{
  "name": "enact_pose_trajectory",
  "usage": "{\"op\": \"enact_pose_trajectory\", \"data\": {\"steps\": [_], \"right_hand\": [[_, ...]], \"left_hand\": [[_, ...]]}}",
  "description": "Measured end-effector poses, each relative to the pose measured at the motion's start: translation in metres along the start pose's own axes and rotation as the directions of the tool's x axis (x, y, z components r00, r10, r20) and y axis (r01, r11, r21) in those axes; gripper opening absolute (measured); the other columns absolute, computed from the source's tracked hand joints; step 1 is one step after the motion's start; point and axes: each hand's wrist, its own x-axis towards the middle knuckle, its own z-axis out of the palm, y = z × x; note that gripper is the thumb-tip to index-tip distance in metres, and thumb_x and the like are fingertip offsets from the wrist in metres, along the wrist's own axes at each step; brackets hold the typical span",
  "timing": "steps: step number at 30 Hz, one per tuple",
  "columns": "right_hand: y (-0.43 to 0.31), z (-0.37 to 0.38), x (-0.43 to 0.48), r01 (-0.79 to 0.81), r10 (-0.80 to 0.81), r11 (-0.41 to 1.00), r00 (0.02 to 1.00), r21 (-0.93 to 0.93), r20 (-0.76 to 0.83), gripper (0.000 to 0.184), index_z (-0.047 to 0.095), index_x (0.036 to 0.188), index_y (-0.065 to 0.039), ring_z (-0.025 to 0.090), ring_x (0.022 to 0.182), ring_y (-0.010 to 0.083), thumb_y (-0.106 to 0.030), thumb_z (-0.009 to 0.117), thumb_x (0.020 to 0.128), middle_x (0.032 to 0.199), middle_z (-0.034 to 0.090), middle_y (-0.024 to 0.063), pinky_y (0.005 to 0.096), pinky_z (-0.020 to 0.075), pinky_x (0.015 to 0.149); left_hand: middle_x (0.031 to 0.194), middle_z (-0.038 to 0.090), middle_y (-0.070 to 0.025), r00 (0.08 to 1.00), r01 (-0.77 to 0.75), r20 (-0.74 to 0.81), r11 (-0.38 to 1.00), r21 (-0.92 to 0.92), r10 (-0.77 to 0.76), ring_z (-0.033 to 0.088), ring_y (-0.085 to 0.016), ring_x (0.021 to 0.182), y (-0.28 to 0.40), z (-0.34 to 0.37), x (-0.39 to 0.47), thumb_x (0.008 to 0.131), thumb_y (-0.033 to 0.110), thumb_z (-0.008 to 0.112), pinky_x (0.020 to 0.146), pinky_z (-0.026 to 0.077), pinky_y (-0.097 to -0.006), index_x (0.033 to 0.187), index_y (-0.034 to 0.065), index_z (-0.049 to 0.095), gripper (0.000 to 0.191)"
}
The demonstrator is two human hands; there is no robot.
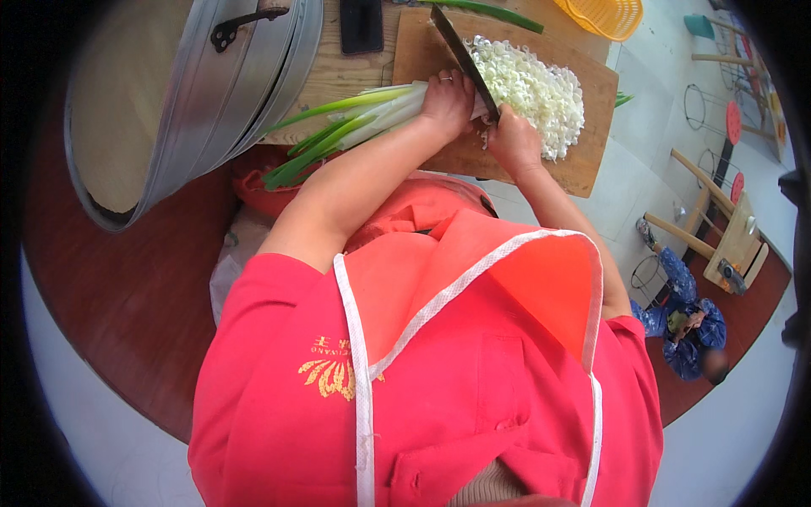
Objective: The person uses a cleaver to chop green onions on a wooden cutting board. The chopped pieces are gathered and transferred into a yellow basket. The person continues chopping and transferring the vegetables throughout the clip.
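A bundle of large green onions (374,121) lies across the left edge of a wooden cutting board (573,174), its green tops trailing off to the left. My left hand (447,101), with a ring on one finger, presses down on the white stalks. In my right hand (516,138) is the handle of a cleaver (466,57); its dark blade stands on edge beside my left fingers. Right of the blade spreads a heap of chopped white onion (529,95). The cut ends under the blade are partly hidden.
A yellow plastic basket (602,18) stands beyond the board, near a loose green onion leaf (488,14). A dark phone-like case (361,26) lies on the wooden table (320,79). Large round metal container (209,95) at left. A person (687,323) sits by a small table (735,241) at right.
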Motion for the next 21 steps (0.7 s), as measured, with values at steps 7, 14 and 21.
{"op": "enact_pose_trajectory", "data": {"steps": [7,14,21], "right_hand": [[0.005,-0.035,-0.008,0.082,-0.081,0.996,0.996,0.034,-0.027,0.02,0.061,0.095,0.001,0.067,0.084,0.0436,-0.014,0.058,0.082,0.087,0.067,0.027,0.0528,0.0525,0.075],[0.01,-0.07,-0.041,0.034,-0.034,0.999,0.993,-0.002,0.11,0.019,0.062,0.089,0.002,0.065,0.086,0.045,-0.012,0.057,0.078,0.087,0.066,0.0272,0.0527,0.0508,0.076],[0.01,-0.08,-0.043,0.028,-0.034,0.998,0.995,0.062,0.092,0.019,0.061,0.089,0.004,0.063,0.085,0.0451,-0.012,0.056,0.08,0.085,0.065,0.0286,0.0539,0.0489,0.075]], "left_hand": [[0.112,0.056,-0.0173,0.999,0.005,-0.048,1.0,-0.026,-0.006,0.058,-0.031,0.1,-0.003,0.004,-0.004,0.055,0.039,0.086,0.086,0.049,-0.0411,0.117,-0.0013,0.052,0.082],[0.11,0.057,-0.0143,0.998,0.005,-0.058,0.999,-0.036,-0.007,0.056,-0.028,0.103,-0.001,0.005,-0.004,0.056,0.044,0.086,0.085,0.045,-0.0384,0.115,0.0018,0.055,0.079],[0.107,0.057,-0.0158,0.998,-0.003,-0.068,0.999,-0.046,0.0,0.059,-0.03,0.101,-0.003,0.005,-0.003,0.056,0.04,0.086,0.089,0.047,-0.0395,0.113,-0.0012,0.054,0.078]]}}
